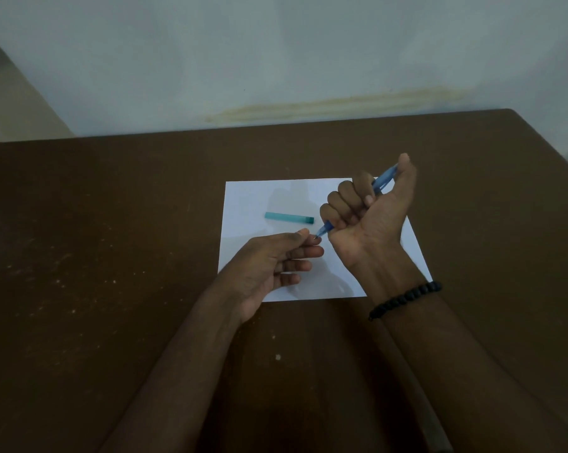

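My right hand (370,217) grips a blue pen (384,178) in a fist above the paper, thumb up near its back end, tip pointing down to the left. The pen's tip (321,231) sticks out below my fist. My left hand (276,263) is palm up, and its thumb and forefinger pinch at the pen's tip. A teal pen cap or tube (289,217) lies flat on the white sheet of paper (253,197), just left of my hands.
The paper lies on a brown table (96,240) with pale specks on it. A pale wall (276,60) rises behind the table's far edge. A black bead bracelet (405,299) is on my right wrist.
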